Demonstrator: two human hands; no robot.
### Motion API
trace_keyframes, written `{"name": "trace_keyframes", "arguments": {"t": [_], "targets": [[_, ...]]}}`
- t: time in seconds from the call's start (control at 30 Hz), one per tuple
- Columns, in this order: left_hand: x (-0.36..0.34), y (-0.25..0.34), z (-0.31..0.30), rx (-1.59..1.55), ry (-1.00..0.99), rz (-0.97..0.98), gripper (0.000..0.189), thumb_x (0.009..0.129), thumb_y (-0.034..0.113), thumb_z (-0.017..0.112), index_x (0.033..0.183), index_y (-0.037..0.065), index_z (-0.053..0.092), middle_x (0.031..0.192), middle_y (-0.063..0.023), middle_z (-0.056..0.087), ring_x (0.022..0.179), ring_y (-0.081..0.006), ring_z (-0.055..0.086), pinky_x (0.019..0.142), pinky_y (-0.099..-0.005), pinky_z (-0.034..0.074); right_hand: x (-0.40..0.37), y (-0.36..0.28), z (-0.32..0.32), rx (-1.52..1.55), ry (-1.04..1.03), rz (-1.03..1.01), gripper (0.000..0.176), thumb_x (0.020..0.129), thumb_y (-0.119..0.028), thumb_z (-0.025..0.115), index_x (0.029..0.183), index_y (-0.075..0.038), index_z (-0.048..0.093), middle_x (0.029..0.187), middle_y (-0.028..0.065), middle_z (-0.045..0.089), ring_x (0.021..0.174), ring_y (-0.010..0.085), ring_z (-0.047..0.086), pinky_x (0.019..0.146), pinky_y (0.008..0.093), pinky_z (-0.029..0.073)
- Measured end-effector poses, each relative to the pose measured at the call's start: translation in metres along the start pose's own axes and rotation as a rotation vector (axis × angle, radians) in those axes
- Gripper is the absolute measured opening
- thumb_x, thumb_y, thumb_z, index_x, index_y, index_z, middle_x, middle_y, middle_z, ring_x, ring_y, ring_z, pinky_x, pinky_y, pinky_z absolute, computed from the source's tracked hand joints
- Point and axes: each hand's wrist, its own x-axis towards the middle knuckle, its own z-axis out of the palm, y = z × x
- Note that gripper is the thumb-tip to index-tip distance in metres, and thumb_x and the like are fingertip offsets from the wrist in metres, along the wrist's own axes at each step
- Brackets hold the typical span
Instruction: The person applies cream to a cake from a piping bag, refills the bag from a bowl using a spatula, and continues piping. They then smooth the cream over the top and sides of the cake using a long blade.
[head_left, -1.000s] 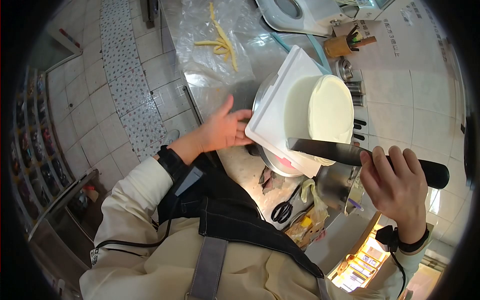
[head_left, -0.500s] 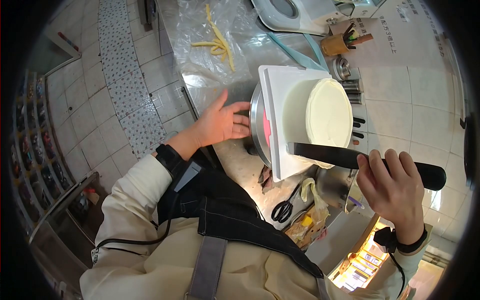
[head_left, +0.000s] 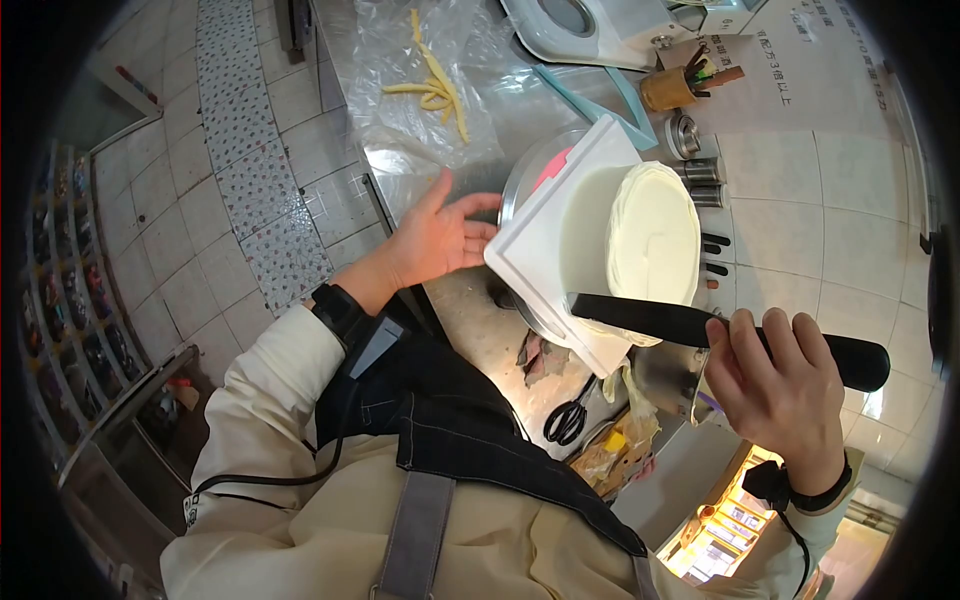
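A round cake coated in pale cream [head_left: 655,235] stands on a square white board [head_left: 535,225], which rests on a round metal turntable [head_left: 512,190]. Something pink shows between board and turntable. My left hand [head_left: 440,235] has its fingers spread at the turntable's edge, close to a corner of the board. In my right hand [head_left: 775,375] is the black handle of a long spatula [head_left: 645,318]. Its blade lies along the lower side of the cake, with the tip near the board.
Plastic film [head_left: 400,140] with yellow strips lies on the metal table. Beyond the turntable are light-blue tongs [head_left: 585,105], a cup of sticks [head_left: 668,90] and metal tins [head_left: 705,182]. Black scissors [head_left: 565,422] and a metal pot [head_left: 665,375] are on the near side.
The board has turned on the turntable, so its corner now points toward my left hand. The spatula has shifted slightly left. My left hand has hardly moved.
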Motion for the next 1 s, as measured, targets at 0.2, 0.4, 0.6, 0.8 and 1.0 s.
{"name": "trace_keyframes", "arguments": {"t": [0.2,0.4,0.6,0.8,1.0], "targets": [[-0.002,-0.005,0.023,0.092,0.277,0.097,0.076,0.083,0.065,0.025,0.128,0.004,0.035,0.119,-0.0223,0.046,0.113,-0.031,0.044,0.099,-0.0419,0.03,0.002,-0.001,-0.003,-0.018,0.0,-0.031,0.014,0.072,-0.007,0.064,0.065,-0.001,0.054,0.073,0.01,0.055,0.066,0.0218,0.051,0.055,0.0308,0.04],[-0.005,-0.006,-0.002,0.072,0.034,-0.122,0.077,0.083,0.066,0.026,0.128,0.004,0.035,0.118,-0.0232,0.046,0.107,-0.0307,0.047,0.095,-0.041,0.034,0.004,-0.003,-0.006,-0.009,-0.014,-0.038,0.014,0.072,-0.007,0.064,0.065,-0.001,0.053,0.073,0.0102,0.056,0.066,0.0223,0.051,0.055,0.0312,0.041],[0.001,0.007,0.028,0.038,0.22,0.119,0.078,0.081,0.068,0.024,0.128,0.006,0.036,0.114,-0.0217,0.05,0.106,-0.03,0.048,0.096,-0.0387,0.033,0.005,-0.003,-0.006,-0.013,-0.013,-0.065,0.015,0.073,-0.007,0.064,0.066,0.0,0.053,0.073,0.0108,0.056,0.065,0.0227,0.051,0.055,0.0314,0.041],[-0.008,-0.018,0.015,0.102,0.214,-0.233,0.077,0.08,0.07,0.021,0.124,0.008,0.037,0.115,-0.0186,0.051,0.108,-0.0281,0.048,0.094,-0.0368,0.034,0.008,-0.003,-0.007,-0.014,-0.004,-0.088,0.014,0.074,-0.007,0.063,0.066,0.001,0.054,0.073,0.0111,0.056,0.064,0.0229,0.052,0.054,0.0311,0.041],[-0.002,0.006,0.016,0.184,0.164,-0.048,0.081,0.081,0.069,0.021,0.129,0.006,0.033,0.12,-0.0206,0.046,0.111,-0.0275,0.047,0.096,-0.0394,0.033,0.007,-0.002,-0.008,-0.023,-0.001,-0.096,0.014,0.074,-0.008,0.063,0.066,0.001,0.055,0.073,0.011,0.056,0.064,0.0227,0.052,0.054,0.031,0.041]]}}
